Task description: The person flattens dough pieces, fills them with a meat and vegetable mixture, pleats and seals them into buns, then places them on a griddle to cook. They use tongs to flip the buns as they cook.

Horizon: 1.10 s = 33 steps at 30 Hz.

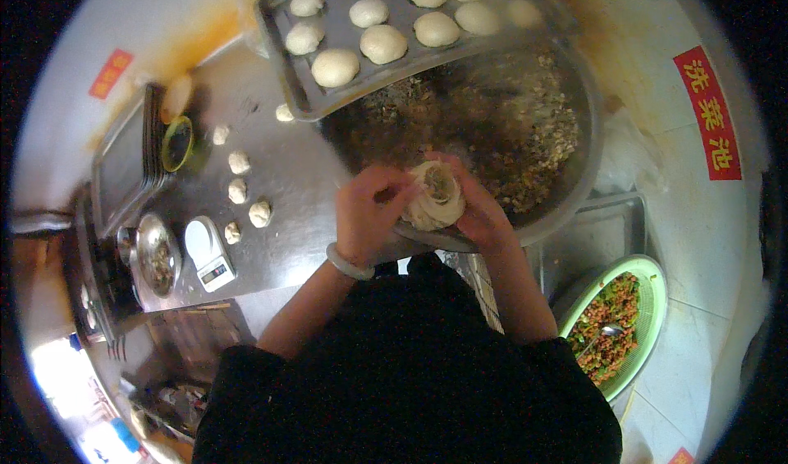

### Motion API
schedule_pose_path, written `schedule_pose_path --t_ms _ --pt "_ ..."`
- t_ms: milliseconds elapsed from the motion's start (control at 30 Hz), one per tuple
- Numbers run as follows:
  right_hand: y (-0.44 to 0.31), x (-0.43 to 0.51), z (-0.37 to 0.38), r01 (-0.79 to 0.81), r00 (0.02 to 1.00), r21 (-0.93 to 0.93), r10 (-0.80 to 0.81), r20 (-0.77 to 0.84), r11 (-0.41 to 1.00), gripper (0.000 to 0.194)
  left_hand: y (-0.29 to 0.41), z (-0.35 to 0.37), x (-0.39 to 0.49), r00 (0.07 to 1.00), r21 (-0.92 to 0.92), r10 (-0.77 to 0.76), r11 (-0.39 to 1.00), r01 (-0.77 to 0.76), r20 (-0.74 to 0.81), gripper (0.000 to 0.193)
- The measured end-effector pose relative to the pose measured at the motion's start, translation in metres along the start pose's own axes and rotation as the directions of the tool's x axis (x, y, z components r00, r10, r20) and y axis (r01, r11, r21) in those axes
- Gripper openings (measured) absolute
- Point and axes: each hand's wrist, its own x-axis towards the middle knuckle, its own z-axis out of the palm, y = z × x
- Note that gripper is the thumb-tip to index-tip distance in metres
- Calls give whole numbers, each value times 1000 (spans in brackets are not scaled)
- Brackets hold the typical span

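Between my two hands is a dough wrapper (436,208), gathered upward around a filling that shows through its open top. My left hand (377,208), with a pale bangle at the wrist, pinches the wrapper's rim at its left side. From the right, my right hand (483,208) cups the dough, with fingers around its far edge. Just beneath and beyond them lies a wide metal basin (588,137) of dark chopped filling (443,113). A metal tray (394,73) rests across the basin's far side, carrying several rounded, pale dough buns (383,44).
Several dough pieces (239,162) lie on the steel table (295,187) at left, near a white digital scale (209,254), a metal bowl (159,254) and a yellow-rimmed container (177,144). At right, a green colander (655,316) holds chopped orange-and-green filling with a spoon (609,330).
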Motion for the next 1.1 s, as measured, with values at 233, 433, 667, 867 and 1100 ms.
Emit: schedule_pose_path --t_ms 233,433,667,867,1100 --pt "2 -5 6 92 995 -94 -94 -17 991 46 2 12 0 864 207 487 865 -458 -124 16" --pt "-2 -8 14 185 983 -268 -182 36 946 48 4 13 -11 989 -273 -40 962 -1 -145 18" --pt "-17 -11 27 -7 989 -197 36 145 980 42 1 1 -46 982 -335 -75 942 12 -174 17" --pt "-4 -26 72 120 967 -316 -39 251 941 49 2 -30 -83 992 -807 -65 588 -47 -105 10" --pt "53 -45 132 -124 944 -170 169 285 978 52 2 -99 -151 933 64 321 947 -314 -162 12"
